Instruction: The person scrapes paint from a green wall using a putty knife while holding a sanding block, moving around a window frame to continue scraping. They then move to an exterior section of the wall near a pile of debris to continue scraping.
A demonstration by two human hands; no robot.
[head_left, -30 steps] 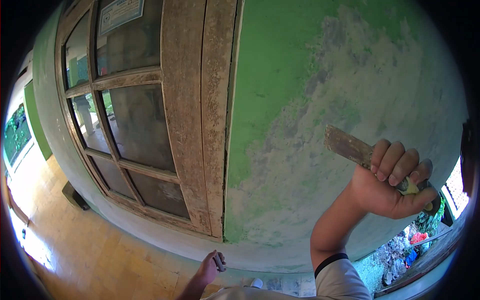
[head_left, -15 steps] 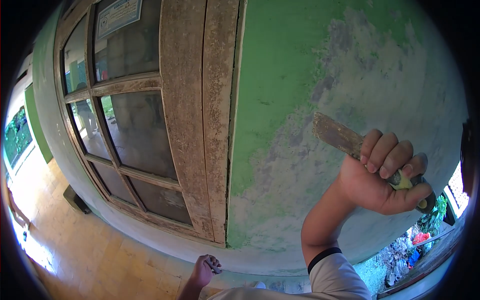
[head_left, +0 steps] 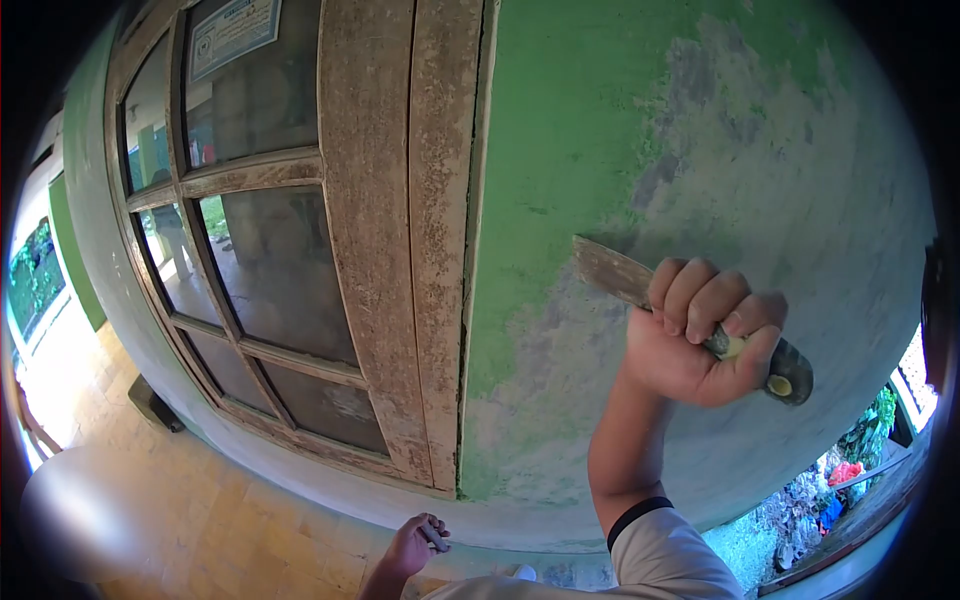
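Observation:
My right hand is wrapped around the dark handle of a putty knife. Its flat, stained blade points left, with the tip right at the border between green paint and the bare whitish patch on the wall. Low in the view, my left hand is closed around a small grey object; what kind it is, I cannot tell. That hand stays down near my body, in front of the wall's base.
Left of the painted wall stands a worn wooden window frame with glass panes and a paper sticker. Yellowish floor tiles run below. A dark block sits against the wall's foot. Plants and a red item show at lower right.
My right hand and the putty knife have moved left across the wall, the blade now reaching the green paint. My left hand has shifted slightly. A blurry bright spot has appeared at lower left.

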